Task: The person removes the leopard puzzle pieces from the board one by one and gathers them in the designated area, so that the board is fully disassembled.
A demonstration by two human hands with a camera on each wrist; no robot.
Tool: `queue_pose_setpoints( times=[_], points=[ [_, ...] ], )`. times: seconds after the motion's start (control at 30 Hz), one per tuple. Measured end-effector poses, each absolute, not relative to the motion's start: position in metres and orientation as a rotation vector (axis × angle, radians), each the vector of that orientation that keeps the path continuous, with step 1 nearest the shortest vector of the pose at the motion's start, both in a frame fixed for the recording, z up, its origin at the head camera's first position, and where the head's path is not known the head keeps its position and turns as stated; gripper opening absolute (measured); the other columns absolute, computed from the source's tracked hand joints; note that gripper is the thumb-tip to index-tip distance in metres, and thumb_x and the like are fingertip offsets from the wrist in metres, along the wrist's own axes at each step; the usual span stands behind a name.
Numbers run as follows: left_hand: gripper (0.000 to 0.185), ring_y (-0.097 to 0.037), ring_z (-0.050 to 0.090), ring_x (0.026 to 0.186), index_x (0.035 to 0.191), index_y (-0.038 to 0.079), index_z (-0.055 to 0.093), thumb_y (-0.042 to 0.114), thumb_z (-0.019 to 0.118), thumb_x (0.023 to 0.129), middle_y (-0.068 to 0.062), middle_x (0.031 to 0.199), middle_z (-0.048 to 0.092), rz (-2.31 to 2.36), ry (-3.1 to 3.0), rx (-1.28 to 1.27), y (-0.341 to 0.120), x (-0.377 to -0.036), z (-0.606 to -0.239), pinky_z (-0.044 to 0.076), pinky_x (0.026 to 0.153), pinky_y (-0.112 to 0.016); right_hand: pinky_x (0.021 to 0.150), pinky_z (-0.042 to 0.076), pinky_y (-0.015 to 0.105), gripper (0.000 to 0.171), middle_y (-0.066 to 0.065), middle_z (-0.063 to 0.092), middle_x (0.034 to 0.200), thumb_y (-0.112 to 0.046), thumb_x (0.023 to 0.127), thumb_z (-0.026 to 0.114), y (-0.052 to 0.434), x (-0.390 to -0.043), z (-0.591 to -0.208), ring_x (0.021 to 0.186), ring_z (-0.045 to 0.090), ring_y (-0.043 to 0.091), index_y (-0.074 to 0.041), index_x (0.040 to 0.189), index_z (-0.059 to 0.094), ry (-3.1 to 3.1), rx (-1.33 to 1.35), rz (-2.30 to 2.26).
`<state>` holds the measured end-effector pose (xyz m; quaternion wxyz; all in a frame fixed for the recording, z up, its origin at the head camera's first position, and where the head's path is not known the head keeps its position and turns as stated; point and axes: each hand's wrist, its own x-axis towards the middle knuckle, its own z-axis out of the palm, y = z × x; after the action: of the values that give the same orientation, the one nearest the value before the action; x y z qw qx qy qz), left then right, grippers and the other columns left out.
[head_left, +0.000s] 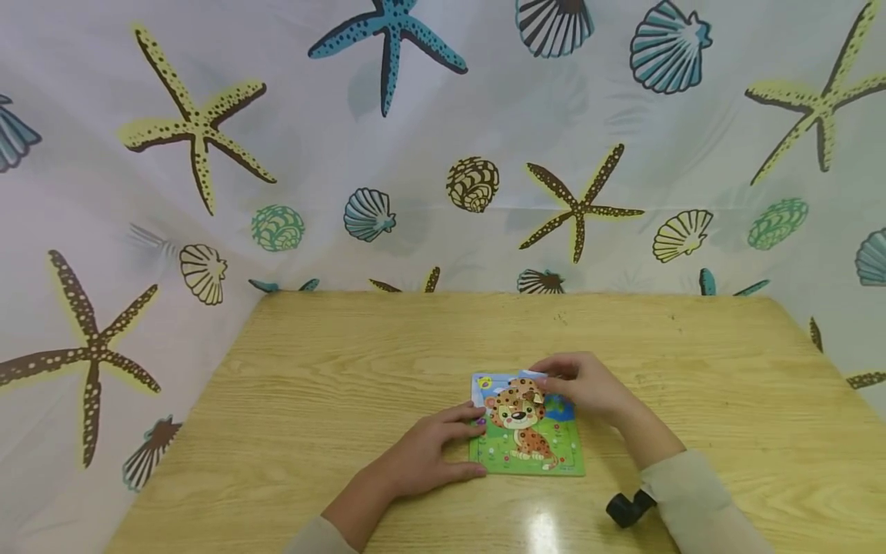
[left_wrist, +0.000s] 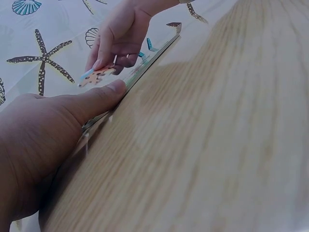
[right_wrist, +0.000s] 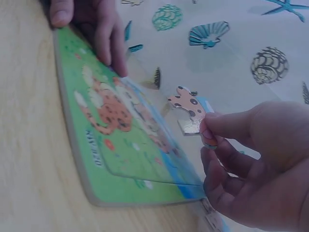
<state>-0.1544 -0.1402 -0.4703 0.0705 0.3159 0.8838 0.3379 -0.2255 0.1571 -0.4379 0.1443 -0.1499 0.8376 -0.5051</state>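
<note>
A small jigsaw board with a spotted leopard cub on green grass lies flat on the wooden table. My left hand rests on the table with its straight fingers against the board's left edge. My right hand hovers over the board's far right corner. It pinches a spotted orange puzzle piece between thumb and fingertips, held a little above the picture.
The table's far edge meets a white curtain printed with starfish and shells, which also closes in the left and right sides. A black strap mount sits on my right wrist. Bare tabletop surrounds the board.
</note>
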Motion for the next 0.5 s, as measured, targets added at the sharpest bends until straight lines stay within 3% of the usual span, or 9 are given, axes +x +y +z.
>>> queue_pose_setpoints(
  times=[0.27,0.37,0.5],
  points=[
    [0.064,-0.021,0.035,0.149,0.135,0.013,0.063,0.050,0.075,0.085,0.003,0.154,0.047,1.033,2.653,0.967,-0.139,-0.155,-0.473,0.033,0.120,-0.049,0.064,0.052,0.031,0.033,0.005,0.067,0.094,-0.019,0.100,0.062,0.185,-0.222,-0.430,0.076,0.057,0.018,-0.001,0.128,0.065,2.311,-0.284,-1.606],
    [0.064,-0.020,0.035,0.149,0.135,0.013,0.063,0.051,0.074,0.085,0.003,0.154,0.047,1.037,2.658,0.969,-0.139,-0.156,-0.474,0.034,0.120,-0.048,0.070,0.056,0.032,0.036,0.006,0.065,0.099,-0.019,0.101,0.060,0.195,-0.224,-0.424,0.081,0.058,0.018,0.001,0.131,0.061,2.284,-0.266,-1.626],
    [0.064,-0.021,0.035,0.149,0.135,0.014,0.063,0.053,0.073,0.086,0.004,0.155,0.046,1.049,2.653,0.956,-0.139,-0.157,-0.474,0.034,0.120,-0.049,0.085,0.060,0.036,0.039,0.006,0.063,0.113,-0.020,0.102,0.059,0.210,-0.225,-0.418,0.100,0.062,0.018,0.001,0.135,0.058,2.287,-0.220,-1.620]
  ],
)
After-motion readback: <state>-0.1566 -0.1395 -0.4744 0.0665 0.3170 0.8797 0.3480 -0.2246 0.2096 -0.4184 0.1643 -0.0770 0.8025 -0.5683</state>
